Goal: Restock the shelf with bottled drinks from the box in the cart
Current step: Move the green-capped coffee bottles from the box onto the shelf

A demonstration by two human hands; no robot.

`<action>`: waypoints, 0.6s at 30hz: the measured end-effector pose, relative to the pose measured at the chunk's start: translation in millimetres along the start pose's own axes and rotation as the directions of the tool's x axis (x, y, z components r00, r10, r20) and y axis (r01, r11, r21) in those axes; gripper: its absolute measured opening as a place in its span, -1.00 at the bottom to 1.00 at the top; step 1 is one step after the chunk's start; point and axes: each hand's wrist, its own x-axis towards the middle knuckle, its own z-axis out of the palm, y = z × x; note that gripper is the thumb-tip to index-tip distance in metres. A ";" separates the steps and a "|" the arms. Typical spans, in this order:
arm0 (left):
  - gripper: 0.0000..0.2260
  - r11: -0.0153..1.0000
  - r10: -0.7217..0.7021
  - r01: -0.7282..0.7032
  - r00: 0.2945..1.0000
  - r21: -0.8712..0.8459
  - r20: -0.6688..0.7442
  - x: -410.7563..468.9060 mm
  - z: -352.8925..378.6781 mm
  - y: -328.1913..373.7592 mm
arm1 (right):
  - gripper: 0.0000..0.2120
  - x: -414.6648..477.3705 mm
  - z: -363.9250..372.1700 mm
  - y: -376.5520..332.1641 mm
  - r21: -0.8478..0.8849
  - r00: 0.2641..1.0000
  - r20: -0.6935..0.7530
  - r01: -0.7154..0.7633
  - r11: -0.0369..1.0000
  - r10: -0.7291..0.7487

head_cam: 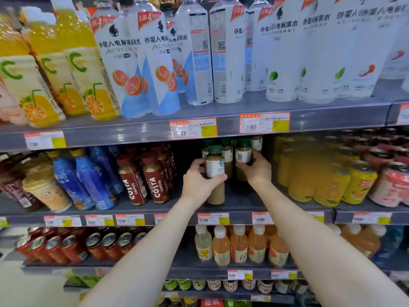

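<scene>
The middle shelf holds a gap between the Costa coffee bottles on the left and the yellow drink cans on the right. Both hands work in this gap.

1. Front coffee bottle: clear bottle, green cap, white label with a green logo, filled with beige milky coffee. It stands upright near the front edge of the shelf. Whether its base touches the shelf cannot be determined.
2. Left hand: wrapped round the middle of the front coffee bottle. The thumb lies across the front below the label and the fingers curl round the left side.
3. Second coffee bottle: same type and contents, upright, just right of and behind the front coffee bottle.
4. Right hand: fingers curl round the lower body of the second coffee bottle from the right side.
5. Rear coffee bottles: same type, standing behind the two gripped units.

The top shelf carries electrolyte water bottles containing clear liquid and orange juice bottles. The lower shelf carries peach-coloured drink bottles and red cans.
</scene>
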 end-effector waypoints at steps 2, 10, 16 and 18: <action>-0.47 1.000 0.013 -0.013 1.000 -0.002 0.008 4.0 1.0 -2.7 | -0.47 5.0 2.2 1.4 -0.004 1.000 0.004 0.000 1.000 0.000; -0.48 0.999 0.022 -0.020 0.998 -0.043 0.051 11.5 16.3 -10.5 | -0.51 -1.1 0.0 9.6 0.008 0.997 -0.061 -0.041 0.999 0.041; -0.48 0.994 0.035 -0.021 0.991 -0.109 0.129 16.2 41.6 -3.7 | -0.60 -45.0 -18.4 24.4 0.312 0.989 0.140 -0.088 0.946 0.046; -0.51 0.993 0.040 -0.020 0.985 -0.120 0.166 15.8 53.6 1.6 | -0.50 -51.2 -27.1 27.3 0.386 0.953 0.288 -0.028 0.922 -0.092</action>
